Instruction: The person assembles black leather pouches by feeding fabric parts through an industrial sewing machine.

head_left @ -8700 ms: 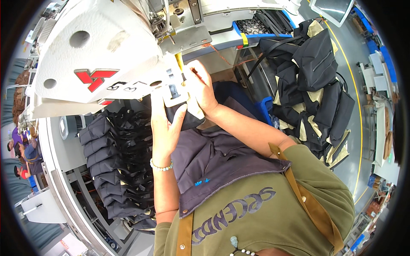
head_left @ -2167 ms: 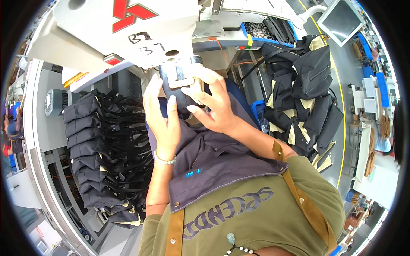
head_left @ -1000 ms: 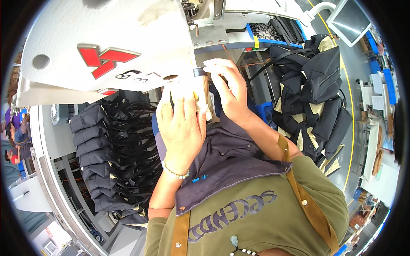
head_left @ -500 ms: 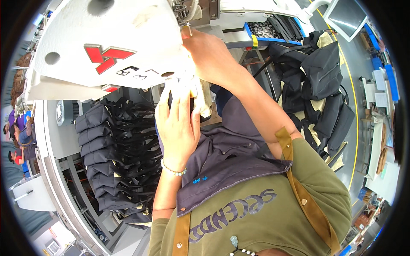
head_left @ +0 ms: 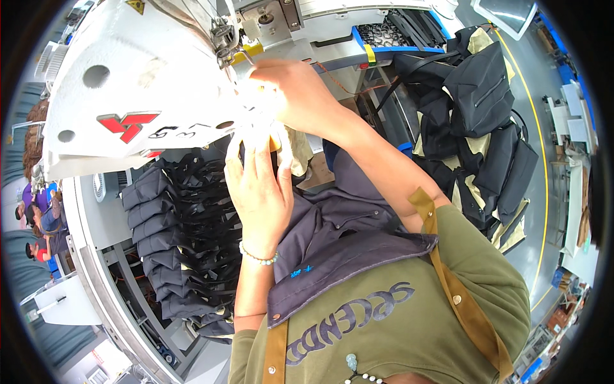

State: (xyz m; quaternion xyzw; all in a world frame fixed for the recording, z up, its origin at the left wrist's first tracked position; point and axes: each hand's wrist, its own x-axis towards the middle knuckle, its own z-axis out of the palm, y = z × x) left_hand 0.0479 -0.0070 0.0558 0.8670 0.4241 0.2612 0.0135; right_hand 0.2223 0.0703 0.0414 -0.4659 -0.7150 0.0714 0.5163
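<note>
Cloth, cream on the side that shows point(head_left: 302, 152), lies between and partly under the two hands, just in front of the white sewing machine point(head_left: 173, 96). The left hand point(head_left: 261, 185) is laid palm down with its fingers pointing away from the body, seemingly to steady the work from the near side; what its fingertips do is hidden, so I cannot tell whether it grips or only presses. The right hand point(head_left: 297, 95) reaches in higher, near the needle area, perhaps to guide the far edge. Glare swallows its fingertips, so its hold cannot be told either. The hands are close together but not clasped.

The left forearm comes up nearly straight, a beaded bracelet point(head_left: 259, 258) at the wrist. The right forearm slants in from the right, elbow bent.

Stacked black bags point(head_left: 160, 230) sit on the left and a looser heap of black bags point(head_left: 480, 96) on the right, probably to keep both within reach. A blue-edged tray point(head_left: 400, 49) keeps small black parts gathered beyond.
</note>
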